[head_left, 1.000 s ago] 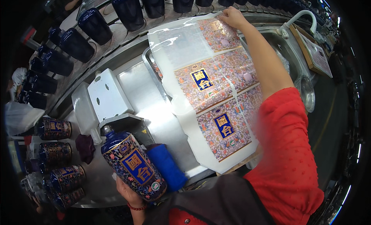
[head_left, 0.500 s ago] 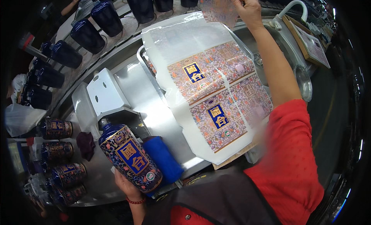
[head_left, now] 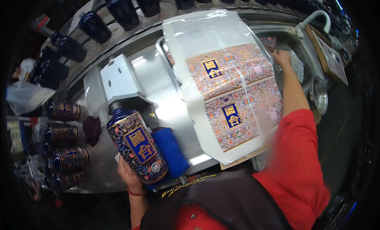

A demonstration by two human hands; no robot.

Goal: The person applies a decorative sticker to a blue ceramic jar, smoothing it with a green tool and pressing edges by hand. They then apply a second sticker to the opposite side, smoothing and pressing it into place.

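Note:
My left hand (head_left: 130, 175) is closed around the lower side of a dark blue bottle (head_left: 136, 145), its fingers partly hidden behind it. The bottle has a floral decal and a gold-framed blue label, and leans beside a blue padded rest (head_left: 171, 151). My right hand (head_left: 282, 60) reaches into a metal sink (head_left: 279, 32) with its fingers curled; what they hold, if anything, is unclear. A patterned film piece (head_left: 269, 42) lies close to those fingers, and crumpled clear film (head_left: 297, 67) is beside the hand. Between my arms, floral decal sheets (head_left: 233, 105) lie on a white backing sheet (head_left: 211, 30).
A white box-like fixture (head_left: 120, 77) and a dark purple cloth (head_left: 92, 130) are left of the bottle. Decorated bottles (head_left: 69, 159) stand at far left, plain blue bottles (head_left: 122, 10) along the back ledge. A white faucet (head_left: 316, 16), framed board (head_left: 326, 52) and clear bowl (head_left: 318, 94) are right.
My right hand has come down from beyond the backing sheet, where it held a patterned film, into the sink at right. My left hand still grips the bottle. The view has shifted slightly.

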